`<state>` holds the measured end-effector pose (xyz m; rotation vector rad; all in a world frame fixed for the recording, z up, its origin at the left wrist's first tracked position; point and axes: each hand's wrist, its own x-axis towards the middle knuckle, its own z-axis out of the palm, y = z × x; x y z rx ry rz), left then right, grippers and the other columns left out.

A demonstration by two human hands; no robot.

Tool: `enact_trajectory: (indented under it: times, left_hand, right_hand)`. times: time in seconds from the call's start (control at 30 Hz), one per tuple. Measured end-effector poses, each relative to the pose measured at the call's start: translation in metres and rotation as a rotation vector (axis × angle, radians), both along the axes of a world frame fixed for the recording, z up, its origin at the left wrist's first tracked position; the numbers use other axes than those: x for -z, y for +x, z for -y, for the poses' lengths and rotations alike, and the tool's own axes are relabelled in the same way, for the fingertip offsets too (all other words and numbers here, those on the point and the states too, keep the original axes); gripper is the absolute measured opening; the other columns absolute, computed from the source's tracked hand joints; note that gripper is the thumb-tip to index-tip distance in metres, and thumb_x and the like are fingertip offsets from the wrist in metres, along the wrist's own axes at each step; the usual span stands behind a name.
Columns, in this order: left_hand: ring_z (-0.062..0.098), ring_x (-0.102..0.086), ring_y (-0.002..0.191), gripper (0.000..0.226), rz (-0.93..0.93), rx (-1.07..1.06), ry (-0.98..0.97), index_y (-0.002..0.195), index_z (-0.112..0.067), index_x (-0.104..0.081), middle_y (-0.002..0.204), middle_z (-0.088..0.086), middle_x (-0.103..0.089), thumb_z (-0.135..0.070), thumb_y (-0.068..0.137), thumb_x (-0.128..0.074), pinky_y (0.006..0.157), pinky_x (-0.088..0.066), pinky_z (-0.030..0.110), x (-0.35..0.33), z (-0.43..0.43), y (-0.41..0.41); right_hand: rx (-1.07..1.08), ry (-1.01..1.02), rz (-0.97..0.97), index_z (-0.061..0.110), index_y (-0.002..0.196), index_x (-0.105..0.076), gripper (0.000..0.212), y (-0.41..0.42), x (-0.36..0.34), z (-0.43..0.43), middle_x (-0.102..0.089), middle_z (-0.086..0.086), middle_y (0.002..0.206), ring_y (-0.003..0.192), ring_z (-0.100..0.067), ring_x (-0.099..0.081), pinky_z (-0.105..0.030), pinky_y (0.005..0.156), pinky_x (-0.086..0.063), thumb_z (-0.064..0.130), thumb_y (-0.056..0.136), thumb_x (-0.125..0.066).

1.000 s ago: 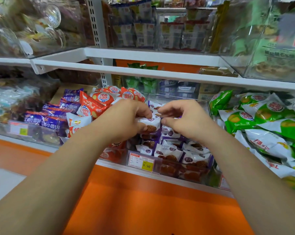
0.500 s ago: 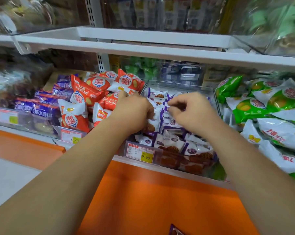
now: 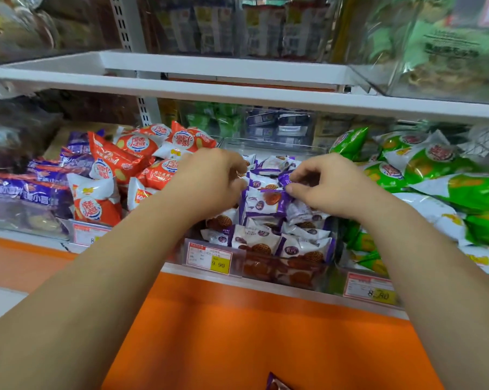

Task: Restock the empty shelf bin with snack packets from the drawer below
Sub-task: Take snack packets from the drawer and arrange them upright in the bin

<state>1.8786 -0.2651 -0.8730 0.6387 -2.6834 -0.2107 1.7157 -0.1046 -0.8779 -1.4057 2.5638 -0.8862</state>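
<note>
The white shelf unit [image 3: 237,92] fills the upper view. Under it runs the orange front [image 3: 237,319], which is probably the face of the drawer; the inside of the drawer is not visible. On the lower shelf, red packets [image 3: 142,164] are heaped at the left and green packets [image 3: 434,170] at the right. The clear bin [image 3: 265,143] stands between them and is already quite full of purple-and-white snack packets [image 3: 261,240], so I judge this step is tidying, not loading.

The left hand [image 3: 209,181] hangs over the left side of the bin with its fingers curled down. I cannot tell if it holds something. The right hand [image 3: 333,184] pinches the end of one purple packet [image 3: 285,180] between thumb and forefinger, on top of the pile.

To do it well, the packet should be laid flat with its printed side up, inside the bin walls, and not pressed down, because the biscuits look brittle. The pile should stay behind the price label [image 3: 209,258]. The left hand can keep the red packets from sliding in. The corner of one more packet [image 3: 275,384] shows at the bottom edge.
</note>
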Motion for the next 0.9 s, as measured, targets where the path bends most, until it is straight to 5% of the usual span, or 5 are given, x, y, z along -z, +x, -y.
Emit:
enact_trajectory:
  times: [0.2, 0.33, 0.53, 0.7, 0.9]
  left_hand:
    - [0.024, -0.053, 0.071, 0.069, 0.201, -0.002, 0.165, 0.060, -0.012, -0.059, 0.060, 0.000, -0.052, -0.075, 0.087, -0.050, 0.068, -0.040, 0.034, 0.023, -0.017, -0.012]
    - [0.021, -0.053, 0.093, 0.059, 0.083, 0.143, 0.241, 0.075, -0.017, -0.064, 0.087, -0.001, -0.057, -0.075, 0.077, -0.057, 0.082, -0.050, 0.038, 0.026, -0.011, -0.006]
    - [0.012, -0.068, 0.087, 0.023, -0.105, 0.261, 0.413, 0.109, -0.025, -0.073, 0.094, -0.006, -0.072, -0.026, 0.087, -0.079, 0.077, -0.055, 0.025, -0.013, -0.001, 0.017]
    - [0.001, -0.061, 0.085, 0.036, 0.172, 0.107, 0.187, 0.111, -0.036, -0.071, 0.100, -0.015, -0.068, -0.021, 0.082, -0.084, 0.072, -0.047, 0.022, -0.035, 0.015, 0.050]
    - [0.018, -0.061, 0.114, 0.035, 0.321, 0.057, -0.092, 0.115, -0.042, -0.073, 0.121, -0.012, -0.070, -0.026, 0.084, -0.077, 0.103, -0.041, 0.038, 0.002, 0.011, 0.034]
  right_hand:
    - [-0.059, 0.216, -0.114, 0.015, 0.097, -0.073, 0.025, 0.002, 0.015, 0.008, -0.073, -0.010, 0.093, 0.094, -0.029, -0.066, -0.042, 0.085, -0.055, 0.037, 0.096, -0.061]
    - [-0.129, 0.224, -0.074, 0.021, 0.100, -0.070, 0.016, 0.002, 0.013, 0.003, -0.072, -0.003, 0.098, 0.101, -0.027, -0.064, -0.042, 0.090, -0.053, 0.035, 0.096, -0.064]
    - [-0.155, -0.154, 0.207, 0.018, 0.086, -0.074, 0.012, 0.020, -0.007, 0.001, -0.075, -0.004, 0.088, 0.087, -0.024, -0.070, -0.043, 0.085, -0.056, 0.028, 0.086, -0.082]
    - [-0.154, 0.015, 0.069, 0.019, 0.084, -0.077, 0.015, 0.040, -0.004, 0.018, -0.073, 0.004, 0.085, 0.080, -0.014, -0.069, -0.034, 0.073, -0.059, 0.034, 0.085, -0.082]
    - [-0.106, 0.040, 0.053, 0.015, 0.094, -0.078, 0.013, 0.035, 0.004, 0.023, -0.075, 0.000, 0.094, 0.090, -0.018, -0.070, -0.039, 0.085, -0.059, 0.012, 0.095, -0.065]
